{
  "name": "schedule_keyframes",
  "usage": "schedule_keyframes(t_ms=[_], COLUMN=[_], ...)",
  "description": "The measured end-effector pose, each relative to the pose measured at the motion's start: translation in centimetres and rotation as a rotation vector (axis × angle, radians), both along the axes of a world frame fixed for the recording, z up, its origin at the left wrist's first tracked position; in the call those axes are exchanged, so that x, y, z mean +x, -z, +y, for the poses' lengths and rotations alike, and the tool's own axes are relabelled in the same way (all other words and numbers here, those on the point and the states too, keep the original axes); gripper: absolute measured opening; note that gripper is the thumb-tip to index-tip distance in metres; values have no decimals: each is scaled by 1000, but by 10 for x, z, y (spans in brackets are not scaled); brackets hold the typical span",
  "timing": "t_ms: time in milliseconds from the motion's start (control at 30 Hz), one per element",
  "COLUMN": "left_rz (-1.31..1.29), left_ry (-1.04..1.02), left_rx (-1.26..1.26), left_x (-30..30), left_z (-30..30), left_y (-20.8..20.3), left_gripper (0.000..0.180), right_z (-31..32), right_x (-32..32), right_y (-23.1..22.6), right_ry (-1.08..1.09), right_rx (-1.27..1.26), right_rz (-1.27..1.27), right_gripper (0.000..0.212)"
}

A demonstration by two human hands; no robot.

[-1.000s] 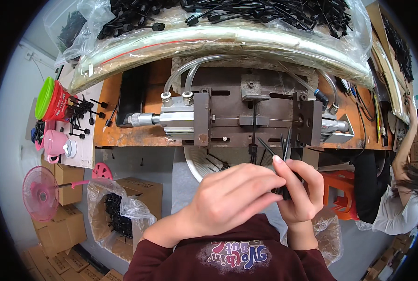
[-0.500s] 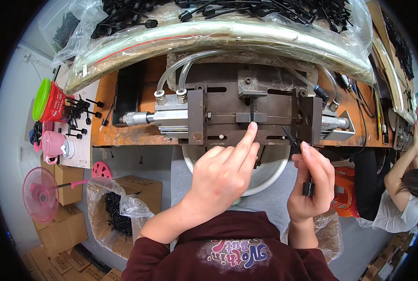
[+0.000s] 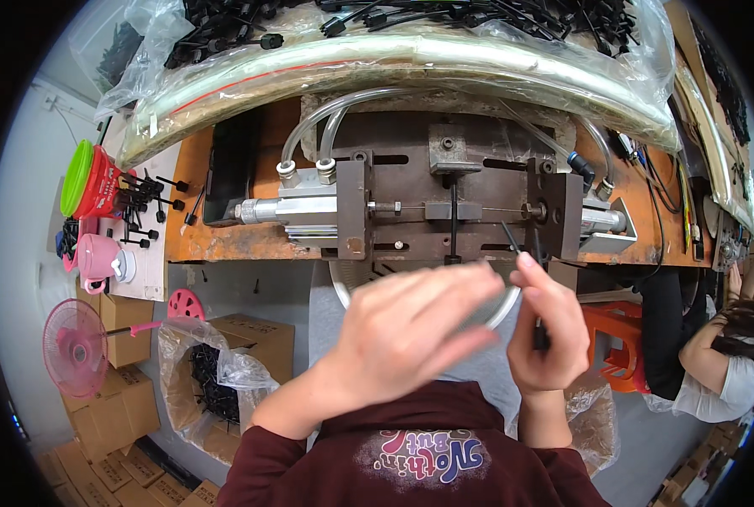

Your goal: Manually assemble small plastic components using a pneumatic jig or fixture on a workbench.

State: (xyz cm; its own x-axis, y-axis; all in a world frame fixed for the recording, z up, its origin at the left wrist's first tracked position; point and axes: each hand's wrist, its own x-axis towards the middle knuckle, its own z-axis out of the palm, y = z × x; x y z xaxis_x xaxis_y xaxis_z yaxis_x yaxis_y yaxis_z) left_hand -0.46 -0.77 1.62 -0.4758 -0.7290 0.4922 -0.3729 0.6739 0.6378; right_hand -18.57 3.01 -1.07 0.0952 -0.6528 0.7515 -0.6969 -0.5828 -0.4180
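A thin black plastic rod [image 3: 454, 232] stands in the slot of a small metal block [image 3: 439, 211] at the middle of a brown steel clamping jig [image 3: 411, 232]. Its lower end reaches the jig's front edge. My left hand [image 3: 402, 325], smeared by motion, is in front of the jig with fingers stretched to the right, and nothing shows in it. Closed around black rods with thicker ends, my right hand [image 3: 550, 338] is at the jig's right front. One slim rod tip [image 3: 510, 237] sticks up past the thumb; the palm hides the rest.
Air cylinders [image 3: 309, 211] with clear hoses [image 3: 343, 106] flank the jig. Behind lies a plastic-lined heap of black rods [image 3: 377, 21]. A white-rimmed basket [image 3: 341, 287] is under the bench edge. A pink fan [image 3: 74, 348] stands left; another person [image 3: 719, 363] sits at right.
My left hand has left the slot and swung down and right toward my right hand. The rod now shows full length in the block. Pins from both cylinders have moved inward.
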Motion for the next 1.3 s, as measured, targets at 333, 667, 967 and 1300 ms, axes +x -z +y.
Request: schedule_keyframes(t_ms=[333,667,967,1300], left_rz=[50,-389,-458,-85], left_ry=[-29,-168,-173,-314], left_rx=[41,-227,-200,-464], left_x=[3,-4,-4,30], left_z=[16,-2,-6,-82], left_y=[-5,9,5,-71], left_gripper=[39,24,26,19], right_z=[-17,10,14,-9], right_x=[7,-4,-5,-1], right_y=[16,-6,-16,-31], right_ry=[-17,-245,-285,-109], right_rx=[-192,126,161,265], right_rz=[-48,-364,-515,52], right_gripper=[40,50,46,28])
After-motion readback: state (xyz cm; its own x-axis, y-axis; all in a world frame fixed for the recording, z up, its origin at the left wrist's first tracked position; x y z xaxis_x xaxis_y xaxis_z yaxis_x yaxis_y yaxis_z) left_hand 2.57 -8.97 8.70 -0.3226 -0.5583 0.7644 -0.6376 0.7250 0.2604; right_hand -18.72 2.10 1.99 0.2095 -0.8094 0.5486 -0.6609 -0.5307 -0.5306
